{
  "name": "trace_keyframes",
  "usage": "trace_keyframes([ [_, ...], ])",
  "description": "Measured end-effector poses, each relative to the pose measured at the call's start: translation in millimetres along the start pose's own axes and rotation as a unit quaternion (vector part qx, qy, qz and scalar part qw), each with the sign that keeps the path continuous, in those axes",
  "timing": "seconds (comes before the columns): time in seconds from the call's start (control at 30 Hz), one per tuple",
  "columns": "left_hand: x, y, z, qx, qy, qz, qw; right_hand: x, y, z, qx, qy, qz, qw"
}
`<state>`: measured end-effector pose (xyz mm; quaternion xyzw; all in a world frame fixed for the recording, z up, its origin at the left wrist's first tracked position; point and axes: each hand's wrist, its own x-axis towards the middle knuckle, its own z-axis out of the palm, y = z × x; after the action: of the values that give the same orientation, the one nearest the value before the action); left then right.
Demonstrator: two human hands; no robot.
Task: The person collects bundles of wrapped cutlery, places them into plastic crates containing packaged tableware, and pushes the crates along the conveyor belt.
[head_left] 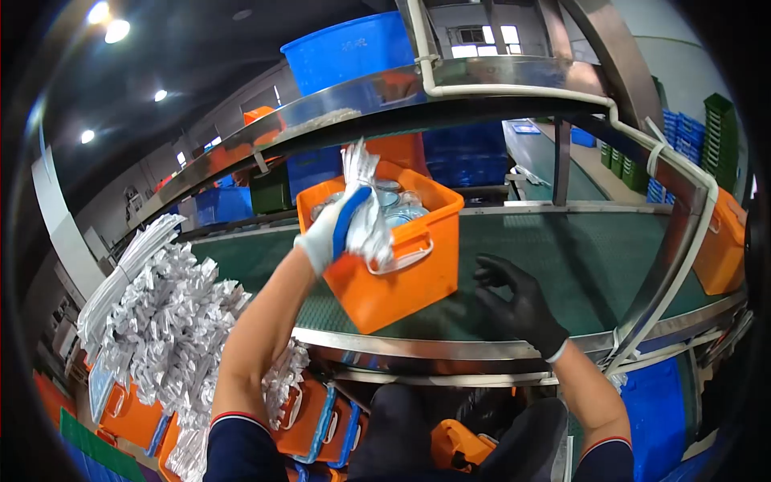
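My left hand (333, 225), in a white and blue glove, is closed around a bundle of silvery-white strips (368, 210). The bundle stands upright over the near left rim of an orange crate (418, 281). Round clear items with shiny rims (401, 213) show inside the crate, which sits tilted in view on a green conveyor belt (530, 241). To the right of the crate, my right hand (514, 301), in a black glove, hovers over the belt with its fingers apart and nothing in them.
A large heap of silvery strips (173, 321) lies at the left, above orange crates (301, 418). A metal shelf (353, 100) crosses above the belt and carries a blue bin (349, 52). A metal post with a white pipe (683, 249) stands right. Another orange crate (723, 249) is beyond it.
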<state>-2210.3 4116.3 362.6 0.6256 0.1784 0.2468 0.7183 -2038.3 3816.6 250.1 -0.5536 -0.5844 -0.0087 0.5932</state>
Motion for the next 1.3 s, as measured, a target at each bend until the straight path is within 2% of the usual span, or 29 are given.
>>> trace_keyframes([
  [0.03,27.1,7.2,-5.5,0.101,0.051,0.033,0.993,7.5,-4.9,7.0,-0.001,0.006,0.0,1.0],
  [0.1,50.5,13.8,-9.7,0.269,0.094,0.151,0.947,22.5,-16.2,21.8,-0.073,0.011,-0.073,0.995],
  [0.13,64.4,10.3,-18.9,0.356,0.141,0.245,0.891,28.7,-13.0,27.4,-0.105,0.022,-0.136,0.985],
  [0.17,74.0,5.2,-32.4,0.412,0.179,0.271,0.851,34.5,-9.5,34.6,-0.137,0.032,-0.196,0.97],
  [0.2,73.8,0.2,-37.7,0.465,0.216,0.293,0.807,40.6,-12.9,42.6,-0.147,0.032,-0.217,0.965],
  [0.23,69.3,-3.3,-40.0,0.485,0.224,0.261,0.804,46.9,-14.2,50.1,-0.148,0.032,-0.216,0.965],
  [0.33,72.4,-18.6,-63.4,0.613,0.237,0.214,0.723,69.3,-19.7,72.7,-0.148,0.047,-0.3,0.941],
  [0.47,97.1,-37.0,-81.5,0.657,0.207,0.215,0.692,90.1,-13.3,105.3,-0.173,0.042,-0.317,0.931],
  [0.53,111.2,-44.8,-79.8,0.662,0.185,0.231,0.689,92.1,-0.8,116.3,-0.24,0.014,-0.264,0.934],
  [0.63,152.2,-54.7,-79.0,0.67,0.114,0.282,0.677,100.1,31.9,96.1,-0.404,0.032,-0.276,0.872],
  [0.77,186.7,-56.0,-60.4,0.678,0.075,0.273,0.679,93.4,39.5,55.2,-0.416,0.06,-0.333,0.844],
  [0.87,209.9,-68.7,-56.0,0.658,0.055,0.28,0.697,89.9,49.1,27.2,-0.421,0.052,-0.358,0.832],
  [0.97,206.9,-83.2,-37.4,0.565,0.064,0.329,0.754,82.9,69.4,-10.0,-0.425,0.025,-0.341,0.838],
  [1.0,206.3,-89.8,-34.3,0.567,0.064,0.341,0.747,76.8,77.3,-24.8,-0.46,-0.008,-0.29,0.839],
  [1.07,210.0,-105.6,-32.6,0.567,0.077,0.383,0.725,70.2,83.4,-45.2,-0.502,0.011,-0.254,0.827],
  [1.13,195.5,-113.3,-28.5,0.581,0.071,0.407,0.702,56.0,81.5,-58.2,-0.552,0.026,-0.157,0.818],
  [1.17,184.8,-117.3,-22.9,0.581,0.068,0.421,0.693,47.5,84.8,-63.5,-0.577,0.058,-0.146,0.801],
  [1.2,170.7,-123.5,-16.0,0.566,0.081,0.435,0.695,34.7,77.0,-54.9,-0.587,0.061,-0.132,0.796],
  [1.27,147.7,-132.9,-7.4,0.583,0.105,0.447,0.67,0.1,54.1,-33.6,-0.625,0.136,-0.102,0.761],
  [1.3,133.3,-131.5,-5.5,0.578,0.094,0.463,0.665,-27.8,45.4,-18.5,-0.634,0.132,-0.086,0.757],
])
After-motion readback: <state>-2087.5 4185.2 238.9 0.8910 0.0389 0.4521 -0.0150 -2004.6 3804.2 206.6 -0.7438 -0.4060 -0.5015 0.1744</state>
